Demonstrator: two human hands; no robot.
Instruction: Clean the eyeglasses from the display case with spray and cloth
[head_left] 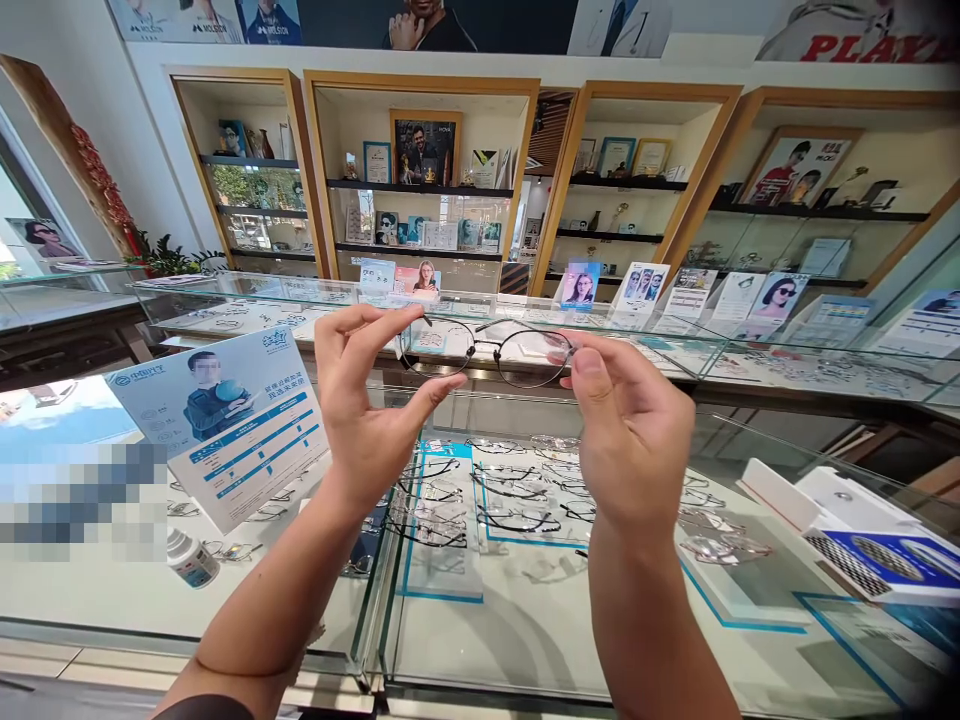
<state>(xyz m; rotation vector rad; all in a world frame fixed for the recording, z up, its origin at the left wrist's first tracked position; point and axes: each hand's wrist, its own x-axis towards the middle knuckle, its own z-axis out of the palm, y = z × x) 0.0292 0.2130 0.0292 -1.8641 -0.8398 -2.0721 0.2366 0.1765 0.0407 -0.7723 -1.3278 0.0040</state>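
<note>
A pair of thin black round-rimmed glasses (491, 350) is held up at chest height between both hands. My left hand (367, 400) pinches the left rim between fingers and thumb. My right hand (630, 430) grips the right rim at the hinge, fingers curled. Both hands hover above a glass display counter (525, 620) that holds several rows of spectacle frames (510, 500) under its top.
A standing blue-and-white leaflet (232, 425) leans on the counter at left, with a small white bottle (191, 560) below it. An open white case and blue box (862, 540) lie at right. A second glass counter (750, 350) with display cards and wooden wall shelves (420, 180) stand behind.
</note>
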